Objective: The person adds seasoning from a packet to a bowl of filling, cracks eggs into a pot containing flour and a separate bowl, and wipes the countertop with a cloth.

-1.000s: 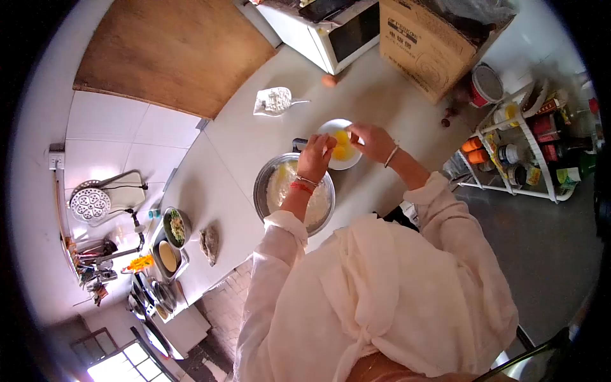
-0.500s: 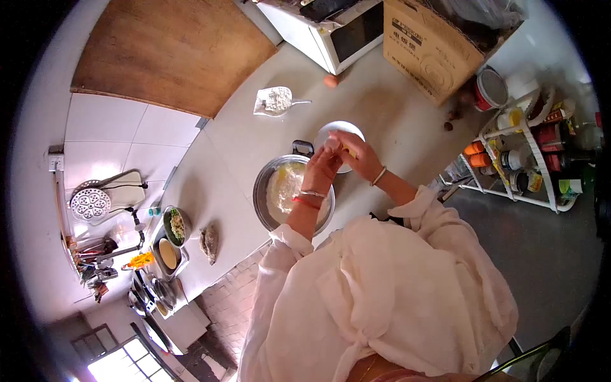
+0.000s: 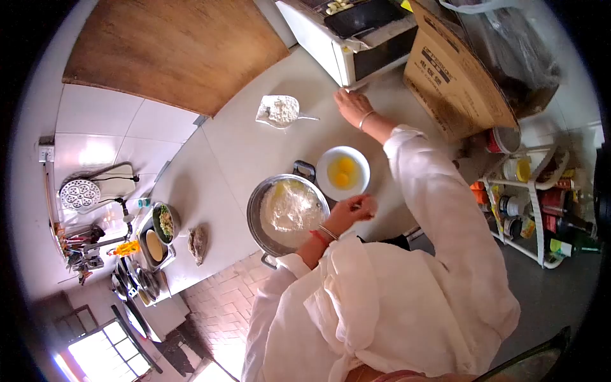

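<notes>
My right hand (image 3: 358, 108) reaches out to the microwave's lower corner, fingers closed around an egg that they mostly hide. Close to my body, my left hand (image 3: 347, 215) is curled around a pale, blurred eggshell beside the white bowl. Yellow yolks and clear egg white (image 3: 344, 172) lie in this white bowl (image 3: 323, 183). Left of it stands a metal pot (image 3: 252, 219) with dark handles, holding a heap of white flour (image 3: 293, 207) with some yellowish wet egg on top.
A scoop of flour (image 3: 280, 111) lies behind the pot. The microwave (image 3: 347, 67) and a cardboard box (image 3: 449, 83) stand at the back. At right is a white rack (image 3: 541, 216) of bottles and jars. A vegetable bowl (image 3: 167, 223) stands at left.
My hands, together over the white bowl before, have parted. The right moved out to the egg by the microwave; the left drew back toward my body. The bowl's yolks now show.
</notes>
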Motion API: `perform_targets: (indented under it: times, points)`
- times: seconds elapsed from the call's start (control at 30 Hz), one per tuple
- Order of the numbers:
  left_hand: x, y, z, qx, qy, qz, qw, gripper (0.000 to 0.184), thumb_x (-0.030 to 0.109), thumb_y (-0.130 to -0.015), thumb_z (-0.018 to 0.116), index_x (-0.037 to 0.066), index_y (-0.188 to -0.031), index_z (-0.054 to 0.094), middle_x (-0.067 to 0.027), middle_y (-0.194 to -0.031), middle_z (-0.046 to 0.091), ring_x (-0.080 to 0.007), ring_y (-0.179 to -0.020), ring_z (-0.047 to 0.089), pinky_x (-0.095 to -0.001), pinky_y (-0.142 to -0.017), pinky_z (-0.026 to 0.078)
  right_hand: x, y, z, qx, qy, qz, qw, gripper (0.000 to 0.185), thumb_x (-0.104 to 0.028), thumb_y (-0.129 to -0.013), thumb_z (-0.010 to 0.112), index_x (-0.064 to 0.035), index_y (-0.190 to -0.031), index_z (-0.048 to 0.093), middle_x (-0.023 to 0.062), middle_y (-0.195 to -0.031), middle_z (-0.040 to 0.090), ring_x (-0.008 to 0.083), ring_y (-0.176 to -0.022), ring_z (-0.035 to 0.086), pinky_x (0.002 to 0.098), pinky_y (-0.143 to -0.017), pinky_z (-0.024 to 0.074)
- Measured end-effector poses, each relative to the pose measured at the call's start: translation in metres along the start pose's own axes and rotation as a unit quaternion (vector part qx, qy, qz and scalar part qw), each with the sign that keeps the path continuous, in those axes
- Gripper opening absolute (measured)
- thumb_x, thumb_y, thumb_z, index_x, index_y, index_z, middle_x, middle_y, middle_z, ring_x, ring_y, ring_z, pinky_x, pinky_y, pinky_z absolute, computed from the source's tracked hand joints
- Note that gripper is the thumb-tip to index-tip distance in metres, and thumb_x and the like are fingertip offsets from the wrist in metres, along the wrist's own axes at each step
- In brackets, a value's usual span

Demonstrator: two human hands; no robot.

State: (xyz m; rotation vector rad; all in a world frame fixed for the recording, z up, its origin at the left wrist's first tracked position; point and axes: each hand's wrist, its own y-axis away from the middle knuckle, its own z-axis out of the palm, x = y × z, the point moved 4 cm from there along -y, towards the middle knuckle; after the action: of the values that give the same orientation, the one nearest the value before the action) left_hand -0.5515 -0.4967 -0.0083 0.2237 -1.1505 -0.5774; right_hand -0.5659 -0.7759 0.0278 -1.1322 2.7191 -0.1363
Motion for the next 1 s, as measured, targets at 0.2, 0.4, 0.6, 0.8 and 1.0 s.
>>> perform_targets:
  times: [0.2,0.4,0.6,0.8,1.0]
  points:
    - [-0.022,-0.019,0.017,-0.054,-0.14,0.017,0.988,0.047,0.017,-0.09,0.061,-0.006,-0.127,0.047,-0.0111,-0.096,0.061,-0.0166,-0.078,0.067,-0.0293,-0.067,0.055,0.017,-0.015,0.096,0.051,-0.006,0.0,0.999,0.025,-0.015,-0.091,0.046,-0.004,-0.113,0.049,0.0129,-0.106,0.054,0.0258,-0.091,0.06,0.0356,-0.067,0.0552]
    - [-0.056,-0.046,0.023,-0.02,-0.193,-0.053,0.98,0.042,0.022,-0.09,0.062,-0.004,-0.121,0.049,-0.0136,-0.091,0.064,-0.0194,-0.076,0.066,-0.0294,-0.062,0.053,0.003,0.069,-0.008,-0.009,-0.837,0.162,0.523,0.033,-0.025,-0.095,0.05,-0.0051,-0.121,0.047,0.0152,-0.105,0.06,0.0158,-0.072,0.057,0.029,-0.063,0.0491]
    - [-0.085,-0.058,0.045,-0.053,-0.29,0.138,0.945,0.046,0.006,-0.087,0.06,0.001,-0.13,0.043,-0.0179,-0.126,0.04,-0.0247,-0.082,0.064,-0.0292,-0.069,0.056,-0.028,0.156,-0.115,0.088,-0.903,0.145,0.395,0.039,-0.025,-0.092,0.053,-0.006,-0.126,0.046,0.0151,-0.11,0.06,0.015,-0.068,0.054,0.027,-0.06,0.046]
    - [-0.084,-0.009,0.037,-0.001,-0.368,0.2,0.908,0.044,0.003,-0.086,0.06,0.002,-0.128,0.046,-0.0176,-0.124,0.049,-0.0232,-0.085,0.063,-0.0322,-0.073,0.054,-0.039,0.254,-0.095,0.216,-0.717,0.319,0.58,0.032,-0.025,-0.092,0.054,-0.006,-0.117,0.051,0.0115,-0.104,0.062,0.011,-0.06,0.05,0.0241,-0.054,0.0425]
    - [-0.063,0.077,0.006,-0.076,-0.241,0.022,0.967,0.03,0.009,-0.09,0.058,0.0,-0.119,0.055,-0.0127,-0.109,0.063,-0.0191,-0.091,0.064,-0.0299,-0.078,0.053,-0.025,0.418,0.001,0.322,-0.444,0.46,0.698,0.029,-0.017,-0.089,0.059,-0.0037,-0.112,0.048,0.0105,-0.104,0.058,0.0135,-0.068,0.052,0.0251,-0.061,0.045]
